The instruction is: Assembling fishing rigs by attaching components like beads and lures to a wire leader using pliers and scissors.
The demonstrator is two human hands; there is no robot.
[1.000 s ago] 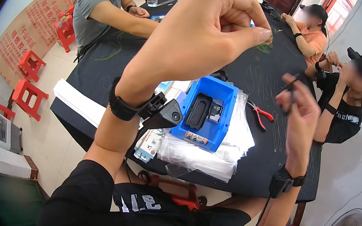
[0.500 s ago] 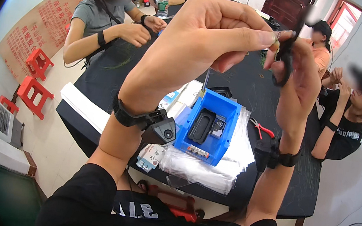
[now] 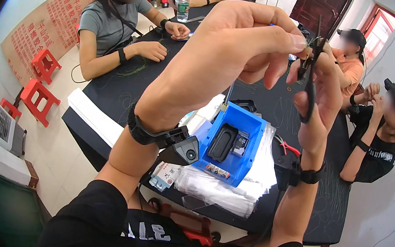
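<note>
Both my hands are raised over the black table. My left hand [image 3: 249,42] is closed, thumb and index finger pinching a small bundle of fine green thread [image 3: 313,40]; what the bundle is tied to is too small to make out. Held upright in my right hand [image 3: 325,91] are black scissors [image 3: 312,79], their blades pointing up beside the pinched thread. Below my hands stands a blue plastic bin [image 3: 246,168] with a black oblong case [image 3: 222,142] and a small dark box [image 3: 240,143] inside.
Clear plastic bags [image 3: 218,192] lie under and around the bin. Red-handled pliers [image 3: 289,147] lie to its right, a white paper stack [image 3: 95,116] to its left. Loose green threads [image 3: 136,70] are strewn on the black table [image 3: 162,85]. Several people sit around it.
The scissors have turned more upright in my right hand and now stand closer to the pinched thread. The left hand's lower fingers have uncurled a little. The co-worker at left has lowered their hands.
</note>
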